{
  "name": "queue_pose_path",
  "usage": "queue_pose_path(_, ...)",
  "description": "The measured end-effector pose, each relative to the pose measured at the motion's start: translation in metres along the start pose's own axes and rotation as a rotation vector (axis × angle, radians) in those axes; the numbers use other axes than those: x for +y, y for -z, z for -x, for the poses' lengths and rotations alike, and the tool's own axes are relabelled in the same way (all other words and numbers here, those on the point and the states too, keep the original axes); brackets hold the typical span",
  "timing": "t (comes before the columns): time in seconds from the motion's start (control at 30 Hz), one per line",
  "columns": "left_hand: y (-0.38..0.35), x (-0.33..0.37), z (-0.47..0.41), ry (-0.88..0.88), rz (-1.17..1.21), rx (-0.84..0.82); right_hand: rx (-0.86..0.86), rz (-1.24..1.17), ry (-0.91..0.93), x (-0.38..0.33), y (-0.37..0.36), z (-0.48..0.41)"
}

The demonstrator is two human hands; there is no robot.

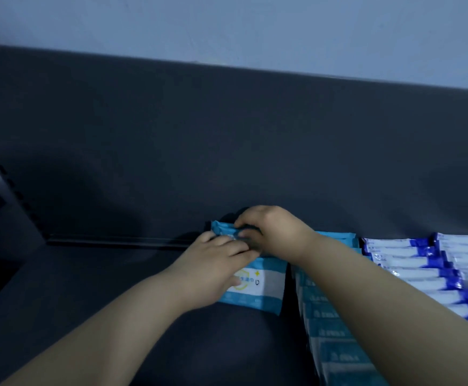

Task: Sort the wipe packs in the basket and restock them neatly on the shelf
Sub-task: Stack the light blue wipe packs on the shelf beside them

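A light-blue and white wipe pack [266, 288] stands at the back of the dark shelf [88, 288], against the back panel. My left hand [213, 268] grips its left side, fingers curled over the top edge. My right hand [269, 232] pinches the pack's top edge from above. To the right, a row of the same light-blue packs [330, 324] stands on edge, running toward me. The basket is out of view.
Further right lies a row of white packs with dark-blue ends [436, 268]. The dark back panel [227, 135] rises behind the shelf, with a slotted upright [4, 174] at the left. Bare shelf surface stretches left of the packs.
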State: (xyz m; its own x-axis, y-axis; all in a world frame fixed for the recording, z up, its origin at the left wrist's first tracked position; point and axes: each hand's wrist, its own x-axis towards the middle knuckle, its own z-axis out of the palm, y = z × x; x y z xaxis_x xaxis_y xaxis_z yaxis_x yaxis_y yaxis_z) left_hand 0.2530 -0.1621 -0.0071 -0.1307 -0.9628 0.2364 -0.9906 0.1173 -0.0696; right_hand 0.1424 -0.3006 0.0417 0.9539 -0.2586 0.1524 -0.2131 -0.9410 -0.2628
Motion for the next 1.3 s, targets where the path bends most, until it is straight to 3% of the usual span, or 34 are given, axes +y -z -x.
queue_pose_path(0.2,-0.030,0.003,0.010,-0.105,-0.071,0.183,0.025,0.417,0.057,0.007,0.003,0.010)
queue_pose_path(0.27,-0.033,0.004,0.014,-0.047,-0.043,0.276,0.075,0.452,0.049,0.011,-0.001,0.015)
queue_pose_path(0.37,-0.028,0.010,0.023,0.382,0.155,0.325,0.083,0.396,0.031,0.011,-0.008,0.018)
queue_pose_path(0.43,-0.024,0.009,0.029,0.740,0.447,0.185,0.097,0.367,0.005,0.011,-0.016,0.020)
queue_pose_path(0.5,-0.023,0.006,0.031,0.919,0.744,0.070,0.116,0.354,-0.022,0.011,-0.023,0.021)
queue_pose_path(0.67,-0.018,0.012,0.023,0.906,0.949,0.072,0.008,0.341,-0.026,0.005,-0.022,0.025)
queue_pose_path(0.8,-0.020,0.019,0.021,0.976,1.040,0.230,0.067,0.320,-0.041,0.009,-0.020,0.030)
queue_pose_path(0.97,-0.023,0.023,0.012,0.998,0.972,0.268,0.035,0.328,-0.255,0.010,-0.008,0.035)
queue_pose_path(1.1,-0.027,0.029,0.008,0.942,1.031,0.247,-0.036,0.358,-0.231,0.006,-0.008,0.034)
queue_pose_path(1.3,-0.029,0.031,0.009,0.828,0.915,0.171,-0.077,0.374,-0.233,0.005,-0.011,0.038)
